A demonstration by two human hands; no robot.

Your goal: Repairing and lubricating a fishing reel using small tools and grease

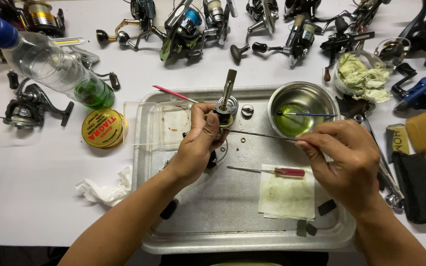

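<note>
Surface (35,197), white and crowded, carries everything here: a row of fishing reels (188,29) along the far edge, a clear bottle (50,64) lying at the far left with green liquid in its base, and a round yellow tin (103,128) just left of the tray. Metal tray (223,216) sits in the middle near the person, with a steel bowl (301,106) of green liquid at its far right corner and a stained paper square (287,197) near its right side, a red-handled screwdriver (272,171) resting on the paper's far edge. A crumpled tissue (104,189) lies left of the tray.

Left hand (198,148) is over the tray's far middle, its grip clenched around a small reel part (225,111) from which a flat metal stem stands upright. Right hand (343,157) is to the right, fingers pinched on a thin metal rod (257,134) that runs leftward to the part.

The part looks like hard metal, dense for its bulk, probably oily and so slippery; I judge the body the safest place to hold, as the left hand does, not the narrow stem. The rod looks stiff but slender, likely to flex or roll, so a fingertip pinch near its right end suits it.
</note>
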